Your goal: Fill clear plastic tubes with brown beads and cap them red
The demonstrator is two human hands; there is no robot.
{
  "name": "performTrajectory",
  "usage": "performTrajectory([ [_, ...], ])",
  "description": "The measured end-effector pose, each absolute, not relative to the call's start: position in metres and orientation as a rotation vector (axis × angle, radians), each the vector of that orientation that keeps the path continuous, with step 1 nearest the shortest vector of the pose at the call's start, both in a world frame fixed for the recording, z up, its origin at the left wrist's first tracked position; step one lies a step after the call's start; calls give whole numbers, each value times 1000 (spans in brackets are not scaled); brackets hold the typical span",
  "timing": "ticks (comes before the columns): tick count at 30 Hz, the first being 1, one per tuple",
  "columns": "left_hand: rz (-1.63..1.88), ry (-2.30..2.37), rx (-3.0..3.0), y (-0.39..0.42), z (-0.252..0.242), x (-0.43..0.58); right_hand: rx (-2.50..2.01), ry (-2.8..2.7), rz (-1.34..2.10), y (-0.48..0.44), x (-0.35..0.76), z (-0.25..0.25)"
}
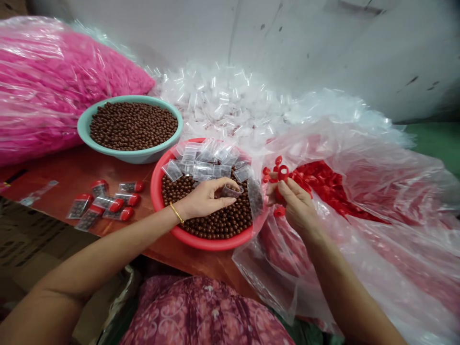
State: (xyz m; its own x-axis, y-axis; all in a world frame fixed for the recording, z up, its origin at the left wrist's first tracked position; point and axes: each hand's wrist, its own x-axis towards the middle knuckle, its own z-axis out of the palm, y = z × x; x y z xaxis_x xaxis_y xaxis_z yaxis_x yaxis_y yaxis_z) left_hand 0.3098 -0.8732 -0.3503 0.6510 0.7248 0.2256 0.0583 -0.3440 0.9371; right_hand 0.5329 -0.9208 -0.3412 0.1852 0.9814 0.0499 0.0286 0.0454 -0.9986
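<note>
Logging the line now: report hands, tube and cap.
Left hand holds small clear tube over red bowl of brown beads. Right hand pinches red cap beside cap bag. Nothing blocking.

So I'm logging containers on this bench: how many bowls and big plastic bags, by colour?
Teal bowl of brown balls: 1
Red bowl of brown balls: 1
Bag of pink pieces: 1
Bag of red caps: 1
Total: 4
The left hand holds a small clear tube over the red bowl.
</note>
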Motion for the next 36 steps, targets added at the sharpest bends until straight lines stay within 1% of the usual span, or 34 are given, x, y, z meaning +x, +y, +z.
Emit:
performTrajectory([
  [5, 748, 714, 1816, -872, -352, 311, -1241, -1116, 1122, -914, 520, -346],
  [12, 527, 608, 1425, -871, -348, 312, -1226, -1356, 1127, -910, 501, -337],
  [17, 509, 625, 1311, -875, -342, 311, -1226, -1360, 1220, -907, 497, -338],
  [21, 534, 697, 1382, -877, -343, 312, -1256, -1482, 1154, -908, 493, -339],
  [24, 515, 735, 1434, -877, -346, 313, -1263, -1467, 1108, -908, 489, -338],
  [27, 458, 738, 1407, -878, -346, 314, -1253, -1524, 1099, -905, 486, -336],
  [33, 291, 685, 1282, -876, -340, 308, -1124, -1833, 1158, -897, 487, -333],
  [36, 235, 655, 1251, -875, -338, 306, -1105, -1880, 1039, -895, 485, -335],
])
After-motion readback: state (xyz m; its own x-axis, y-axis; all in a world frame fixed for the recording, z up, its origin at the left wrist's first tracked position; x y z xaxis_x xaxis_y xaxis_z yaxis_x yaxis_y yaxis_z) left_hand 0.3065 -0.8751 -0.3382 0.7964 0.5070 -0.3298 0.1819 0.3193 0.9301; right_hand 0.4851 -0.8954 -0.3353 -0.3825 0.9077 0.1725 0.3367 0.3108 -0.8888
